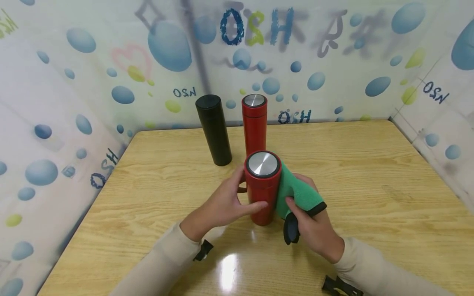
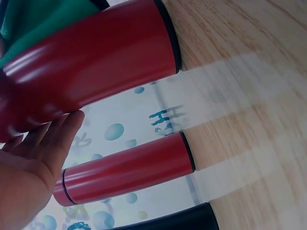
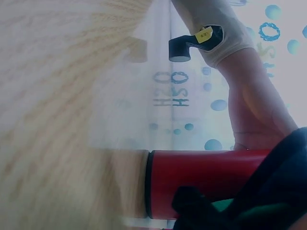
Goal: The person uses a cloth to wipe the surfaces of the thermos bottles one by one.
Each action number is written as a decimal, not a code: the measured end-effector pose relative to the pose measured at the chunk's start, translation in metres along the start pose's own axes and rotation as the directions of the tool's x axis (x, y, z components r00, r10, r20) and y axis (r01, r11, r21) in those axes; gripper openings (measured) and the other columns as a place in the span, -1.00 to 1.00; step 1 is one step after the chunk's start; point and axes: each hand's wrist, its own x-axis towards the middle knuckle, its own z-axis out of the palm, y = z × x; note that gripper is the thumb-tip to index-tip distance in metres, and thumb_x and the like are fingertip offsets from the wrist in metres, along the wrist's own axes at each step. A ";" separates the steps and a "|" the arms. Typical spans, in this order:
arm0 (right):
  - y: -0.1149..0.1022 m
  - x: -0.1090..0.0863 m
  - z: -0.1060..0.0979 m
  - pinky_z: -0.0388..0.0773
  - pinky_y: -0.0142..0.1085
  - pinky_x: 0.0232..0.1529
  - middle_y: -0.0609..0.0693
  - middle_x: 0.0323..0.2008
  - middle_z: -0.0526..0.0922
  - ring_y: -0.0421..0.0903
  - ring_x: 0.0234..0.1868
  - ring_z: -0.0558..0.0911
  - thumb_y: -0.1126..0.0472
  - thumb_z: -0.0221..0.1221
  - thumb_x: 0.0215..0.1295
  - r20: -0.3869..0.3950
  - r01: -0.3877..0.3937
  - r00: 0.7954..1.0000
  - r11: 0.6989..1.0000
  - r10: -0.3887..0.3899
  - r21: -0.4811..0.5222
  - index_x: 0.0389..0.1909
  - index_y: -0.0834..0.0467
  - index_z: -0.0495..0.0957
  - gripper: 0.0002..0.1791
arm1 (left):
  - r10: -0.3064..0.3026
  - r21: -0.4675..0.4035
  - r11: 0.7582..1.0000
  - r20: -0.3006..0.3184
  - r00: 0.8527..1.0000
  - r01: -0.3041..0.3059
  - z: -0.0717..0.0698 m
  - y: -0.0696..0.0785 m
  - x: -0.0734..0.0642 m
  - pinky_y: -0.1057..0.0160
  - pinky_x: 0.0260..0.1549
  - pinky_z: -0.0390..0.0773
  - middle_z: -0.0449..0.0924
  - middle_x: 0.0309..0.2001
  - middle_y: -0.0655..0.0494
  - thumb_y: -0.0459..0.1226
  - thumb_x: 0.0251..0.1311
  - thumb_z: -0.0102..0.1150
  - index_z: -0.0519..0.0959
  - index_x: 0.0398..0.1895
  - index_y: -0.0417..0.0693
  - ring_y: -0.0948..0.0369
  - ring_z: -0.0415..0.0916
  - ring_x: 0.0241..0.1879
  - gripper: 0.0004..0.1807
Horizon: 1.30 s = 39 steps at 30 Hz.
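An upright red thermos flask [image 1: 262, 192] with a silver-topped lid stands at the middle of the wooden table. My left hand [image 1: 226, 202] holds it from the left, thumb across the front and fingers around the far side; those fingers [image 2: 55, 139] touch its wall in the left wrist view. On the other side, my right hand [image 1: 314, 230] grips a green cloth [image 1: 304, 193] with black edging and presses it against the flask. Part of the cloth's dark edging covers the flask [image 3: 201, 165] in the right wrist view.
Behind the held flask stands a second, slimmer red flask [image 1: 255, 127], partly hidden by it. A black flask [image 1: 215, 131] is upright to its left. The wooden table [image 1: 355, 164] ends at a patterned backdrop [image 1: 314, 53].
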 end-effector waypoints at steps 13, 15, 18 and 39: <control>0.001 0.000 0.005 0.43 -0.53 0.23 -0.09 0.26 0.39 -0.29 0.28 0.46 0.53 -0.02 0.42 -0.003 -0.010 1.000 0.999 0.010 -0.044 0.39 0.28 0.21 -0.46 | 0.031 0.040 0.999 0.034 0.999 -0.033 0.004 0.005 -0.003 0.08 0.27 0.49 0.33 0.35 0.44 -0.06 0.05 0.51 0.01 0.49 0.43 0.35 0.36 0.33 0.03; -0.001 0.001 0.004 0.45 -0.50 0.23 -0.05 0.27 0.38 -0.26 0.28 0.47 0.55 -0.05 0.42 0.000 0.012 1.000 1.000 -0.012 -0.006 0.39 0.30 0.20 -0.46 | 0.050 0.034 0.998 0.026 0.998 -0.051 0.004 0.004 -0.001 0.12 0.25 0.51 0.34 0.34 0.43 -0.08 0.04 0.52 0.05 0.48 0.43 0.36 0.36 0.32 0.02; -0.003 0.001 0.003 0.45 -0.48 0.25 -0.04 0.29 0.37 -0.24 0.30 0.46 0.56 -0.07 0.43 0.015 0.023 1.000 1.000 -0.023 0.013 0.41 0.29 0.18 -0.45 | 0.069 0.028 0.997 0.012 0.998 -0.070 0.004 0.004 0.000 0.15 0.18 0.57 0.34 0.34 0.42 -0.12 0.02 0.53 0.12 0.46 0.41 0.35 0.35 0.32 -0.01; -0.001 0.001 0.000 0.47 -0.47 0.24 -0.06 0.26 0.39 -0.24 0.28 0.47 0.55 -0.09 0.45 -0.021 0.030 0.999 1.000 -0.030 0.005 0.38 0.33 0.24 -0.50 | -0.012 0.054 0.998 0.038 0.999 0.010 -0.001 0.006 0.000 0.16 0.17 0.58 0.46 0.27 0.37 -0.11 -0.04 0.58 0.20 0.44 0.29 0.35 0.48 0.20 -0.02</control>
